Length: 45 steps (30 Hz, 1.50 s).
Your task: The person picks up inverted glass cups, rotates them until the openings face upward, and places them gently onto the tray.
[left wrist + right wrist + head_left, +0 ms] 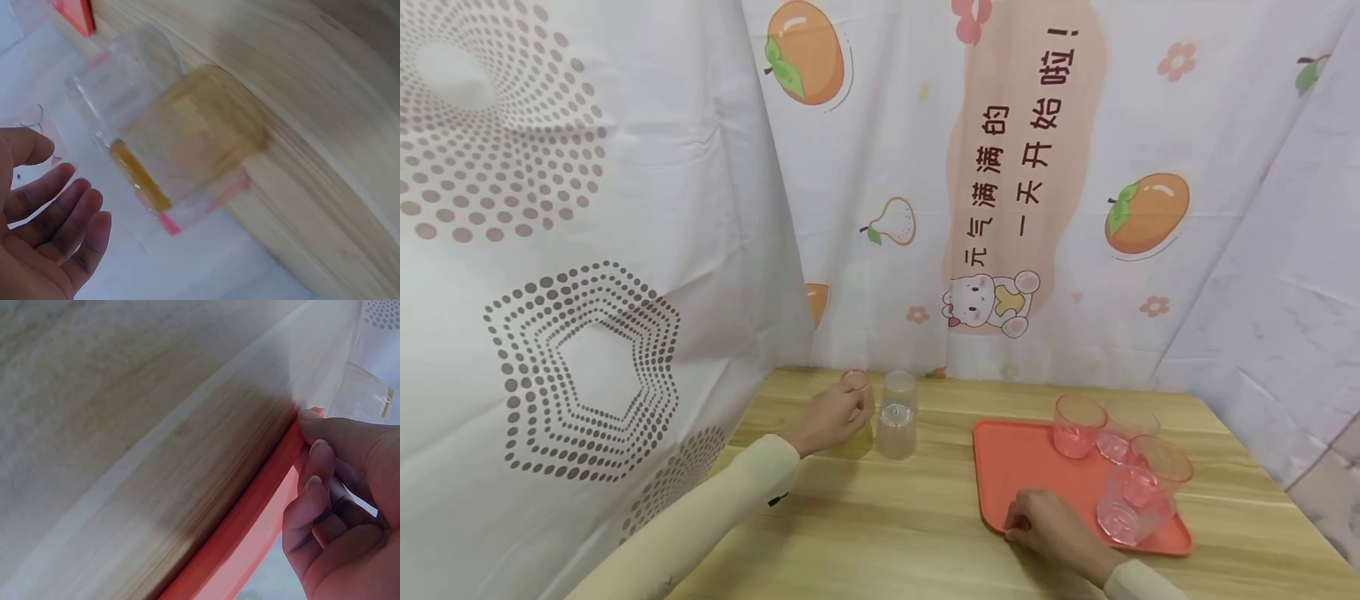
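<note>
Tray pinched at its corner as left hand held nothing

Red and flat on the wooden table, the tray lay in the lower right of the head view. The right hand grasped its near left corner; the right wrist view showed the thumb on the rim, with the other fingers curled close by.

Four glasses stood together on the right part of the tray, from its far edge down to its near right corner.

The left hand, near the lower middle of the head view, was released, its fingers loosely bent. An amber glass was nearest to it. From above, the hand covered part of this glass, while the left wrist view had the fingertips apart from it, at the lower left of the frame. Just beside the amber glass was a clear glass, tall and upright on the table, well apart from the tray.

Cream sleeves covered both forearms. Behind the table hung a white curtain printed with orange fruit, flowers and dark lettering.
</note>
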Motion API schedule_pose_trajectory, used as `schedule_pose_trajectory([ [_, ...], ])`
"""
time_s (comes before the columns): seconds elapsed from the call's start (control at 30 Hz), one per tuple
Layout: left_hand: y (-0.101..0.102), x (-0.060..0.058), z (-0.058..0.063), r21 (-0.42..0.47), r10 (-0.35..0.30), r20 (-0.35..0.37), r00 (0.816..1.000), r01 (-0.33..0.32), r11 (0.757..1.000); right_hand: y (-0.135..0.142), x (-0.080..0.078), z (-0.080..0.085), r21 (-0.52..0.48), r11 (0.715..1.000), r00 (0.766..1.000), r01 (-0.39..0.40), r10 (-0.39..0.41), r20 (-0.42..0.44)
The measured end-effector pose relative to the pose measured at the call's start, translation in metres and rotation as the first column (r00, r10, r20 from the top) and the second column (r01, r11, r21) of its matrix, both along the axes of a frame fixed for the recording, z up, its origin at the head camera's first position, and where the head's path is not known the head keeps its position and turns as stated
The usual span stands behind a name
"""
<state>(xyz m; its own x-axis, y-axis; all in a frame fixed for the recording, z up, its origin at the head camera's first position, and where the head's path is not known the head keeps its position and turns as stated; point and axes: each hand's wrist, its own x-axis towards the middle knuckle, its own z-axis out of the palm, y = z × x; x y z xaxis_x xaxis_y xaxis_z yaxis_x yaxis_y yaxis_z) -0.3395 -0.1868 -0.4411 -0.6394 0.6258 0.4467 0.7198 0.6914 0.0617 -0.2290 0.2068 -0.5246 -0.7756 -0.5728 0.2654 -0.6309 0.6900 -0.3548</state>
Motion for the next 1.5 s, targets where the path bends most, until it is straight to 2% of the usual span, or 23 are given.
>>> schedule_pose_trajectory([
  [0.17,-0.013,-0.003,-0.008,-0.055,0.064,-0.007,0.998,-0.064,0.996,0.0,0.0,-0.001,-0.001,1.0,1.0,0.008,-0.008,0.018],
  [0.37,-0.028,-0.006,-0.016,-0.093,0.149,0.07,0.986,-0.142,0.985,0.0,-0.001,-0.002,-0.013,1.0,0.998,0.009,-0.009,0.06],
  [0.5,-0.032,-0.007,-0.019,-0.109,0.173,0.128,0.977,-0.159,0.981,0.0,0.0,-0.001,-0.018,1.0,0.998,-0.003,0.004,0.069],
  [0.67,-0.033,-0.009,-0.021,-0.096,0.211,0.241,0.947,-0.193,0.976,0.0,-0.002,0.0,-0.019,1.0,0.998,-0.014,0.015,0.061],
  [0.8,-0.03,-0.01,-0.021,-0.1,0.247,0.301,0.921,-0.228,0.969,0.0,-0.002,-0.001,-0.015,1.0,0.998,-0.009,0.01,0.057],
  [0.93,-0.028,-0.012,-0.022,-0.089,0.251,0.314,0.916,-0.235,0.968,-0.001,-0.001,-0.001,-0.016,1.0,0.998,0.0,0.001,0.057],
  [1.23,-0.026,-0.02,-0.026,-0.074,0.228,0.288,0.93,-0.216,0.974,-0.001,-0.003,0.001,-0.029,1.0,0.999,0.004,-0.002,0.046],
  [1.37,-0.025,-0.023,-0.028,-0.066,0.227,0.31,0.923,-0.218,0.974,-0.001,-0.003,0.001,-0.025,1.0,0.999,0.007,-0.005,0.053],
  [1.5,-0.023,-0.024,-0.027,-0.031,0.2,0.357,0.913,-0.202,0.979,0.0,-0.004,0.0,-0.03,1.0,0.997,0.002,0.0,0.08],
])
